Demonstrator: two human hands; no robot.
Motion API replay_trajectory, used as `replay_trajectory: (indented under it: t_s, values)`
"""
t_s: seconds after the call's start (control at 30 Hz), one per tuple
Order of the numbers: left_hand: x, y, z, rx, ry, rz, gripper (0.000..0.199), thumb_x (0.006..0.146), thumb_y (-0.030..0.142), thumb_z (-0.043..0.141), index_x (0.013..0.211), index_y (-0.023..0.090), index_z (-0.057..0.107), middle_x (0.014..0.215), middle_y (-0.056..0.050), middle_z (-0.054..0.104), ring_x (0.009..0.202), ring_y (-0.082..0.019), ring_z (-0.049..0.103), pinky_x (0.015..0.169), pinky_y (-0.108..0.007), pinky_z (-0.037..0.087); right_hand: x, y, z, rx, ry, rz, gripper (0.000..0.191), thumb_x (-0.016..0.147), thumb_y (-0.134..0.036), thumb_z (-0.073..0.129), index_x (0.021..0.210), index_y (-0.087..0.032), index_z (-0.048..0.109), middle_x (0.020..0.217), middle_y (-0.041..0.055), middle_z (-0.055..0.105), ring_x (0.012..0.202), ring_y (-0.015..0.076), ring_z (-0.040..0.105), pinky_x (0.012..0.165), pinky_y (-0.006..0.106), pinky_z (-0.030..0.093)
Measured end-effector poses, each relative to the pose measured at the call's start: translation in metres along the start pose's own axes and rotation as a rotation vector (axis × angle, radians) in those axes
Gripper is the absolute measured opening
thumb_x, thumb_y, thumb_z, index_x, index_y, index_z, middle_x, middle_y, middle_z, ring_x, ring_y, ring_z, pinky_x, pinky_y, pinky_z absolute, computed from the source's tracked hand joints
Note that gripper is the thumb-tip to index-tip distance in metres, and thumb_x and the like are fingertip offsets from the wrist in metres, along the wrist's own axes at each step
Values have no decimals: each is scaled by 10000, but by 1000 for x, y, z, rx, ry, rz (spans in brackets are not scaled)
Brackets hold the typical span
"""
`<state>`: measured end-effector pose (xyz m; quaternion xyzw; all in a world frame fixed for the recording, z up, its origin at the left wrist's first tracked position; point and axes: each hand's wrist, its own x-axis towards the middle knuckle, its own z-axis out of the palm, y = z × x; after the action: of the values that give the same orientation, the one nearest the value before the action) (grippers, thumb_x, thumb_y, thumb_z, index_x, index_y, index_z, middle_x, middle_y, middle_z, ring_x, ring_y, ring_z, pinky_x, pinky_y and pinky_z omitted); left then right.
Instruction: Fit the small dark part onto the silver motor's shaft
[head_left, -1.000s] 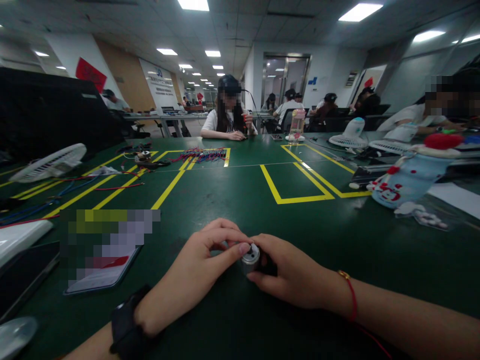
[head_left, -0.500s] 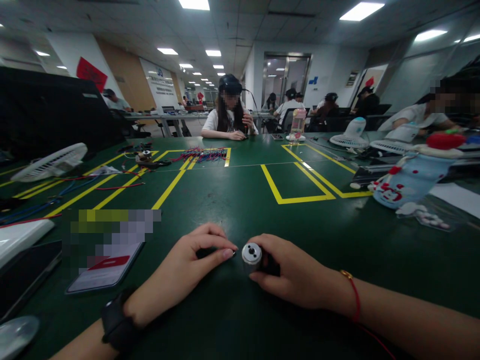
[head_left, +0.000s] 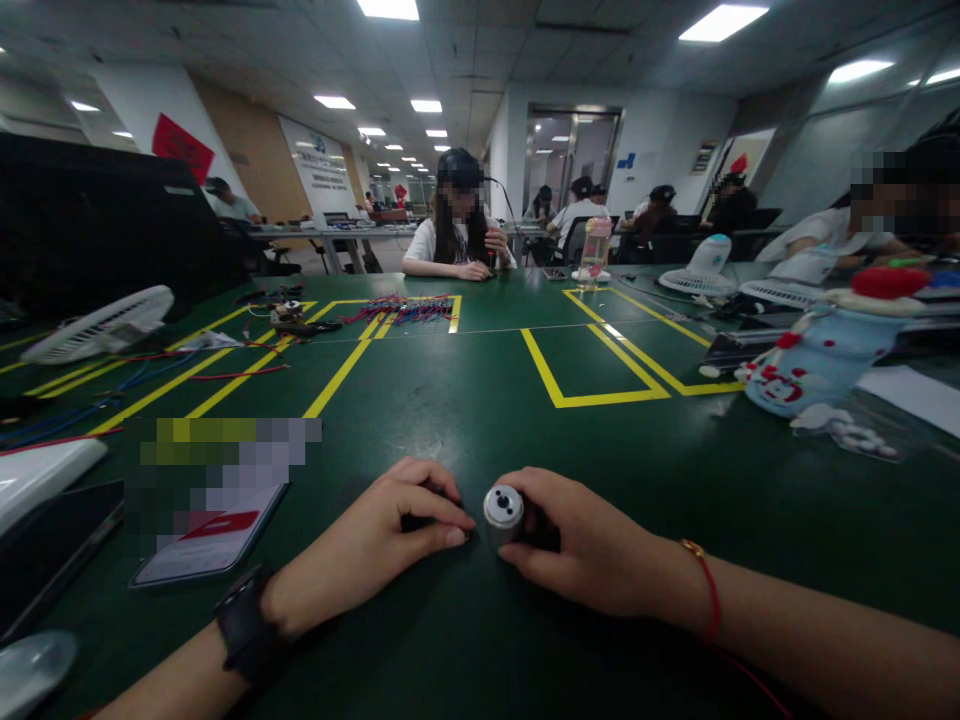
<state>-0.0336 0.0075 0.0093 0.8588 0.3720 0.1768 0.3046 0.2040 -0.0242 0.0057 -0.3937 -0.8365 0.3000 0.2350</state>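
A metal cylinder (head_left: 503,512) stands upright on the green table (head_left: 420,640), its round top showing a centre hole and small dark holes beside it. My right hand (head_left: 581,540) is wrapped round its right side. Just left of the cylinder, my left hand (head_left: 412,515) pinches something small and dark at the fingertips, too small to name. The left fingertips and the cylinder are apart. A phone-like flat item (head_left: 217,540), partly blurred out, lies to the left of my left hand.
Wires (head_left: 412,309) lie in a bundle beyond, near yellow tape lines. A blue cup (head_left: 821,360) and a plastic bag (head_left: 847,435) are at the right. A white fan (head_left: 105,325) lies at the left. A person (head_left: 459,230) sits across the table.
My left hand has shifted slightly, its fingertips now a little lower beside the cylinder. My right hand and the cylinder have not visibly moved.
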Motion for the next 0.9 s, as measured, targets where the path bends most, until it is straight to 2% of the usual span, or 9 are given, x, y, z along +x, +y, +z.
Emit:
replay_trajectory:
  t_s: [0.1, 0.27, 0.4, 0.6, 0.77, 0.9]
  values:
    - [0, -3, 0, -94, 41, -50, 201, 892, 295, 563, 1040, 312, 698, 1047, -9, 620, 994, -196, 557, 891, -336, 423, 0, 0, 0, 1, 3, -8, 348, 774, -175, 644, 1107, -191, 542, 952, 31, 584, 783, 165, 513, 693, 299, 426]
    - [0, -11, -1, -278, 238, -258, 248, 939, 329, 457, 1116, 283, 625, 946, 0, 649, 917, -191, 595, 840, -324, 424, 0, 0, 0, -4, 6, -8, 359, 778, -193, 649, 1118, -197, 536, 977, 34, 587, 788, 165, 518, 697, 301, 432]
    - [1, -12, -2, -415, 362, -300, 234, 933, 317, 465, 1105, 248, 608, 907, 0, 636, 890, -179, 585, 837, -308, 419, 1, -1, -1, -5, 10, -4, 362, 783, -192, 644, 1127, -205, 533, 990, 32, 591, 799, 167, 521, 707, 303, 434]
    - [0, -10, -2, -426, 360, -316, 204, 920, 304, 491, 1057, 239, 627, 886, 4, 643, 880, -175, 586, 824, -297, 413, 1, 0, -1, -7, 6, 1, 352, 782, -195, 641, 1117, -195, 534, 982, 34, 588, 792, 166, 521, 700, 304, 439]
    - [-1, -12, -1, -348, 313, -309, 198, 918, 320, 488, 1029, 256, 638, 887, 10, 651, 887, -183, 597, 826, -312, 417, 0, 0, -1, -7, 11, -6, 360, 783, -198, 645, 1125, -197, 533, 994, 37, 590, 805, 167, 525, 710, 304, 440]
    - [0, -10, 0, -226, 270, -286, 206, 919, 287, 453, 1012, 242, 631, 968, -12, 649, 934, -204, 595, 854, -355, 431, 0, 0, 0, -5, 3, 7, 363, 782, -202, 649, 1126, -201, 533, 991, 34, 591, 803, 167, 527, 707, 305, 440]
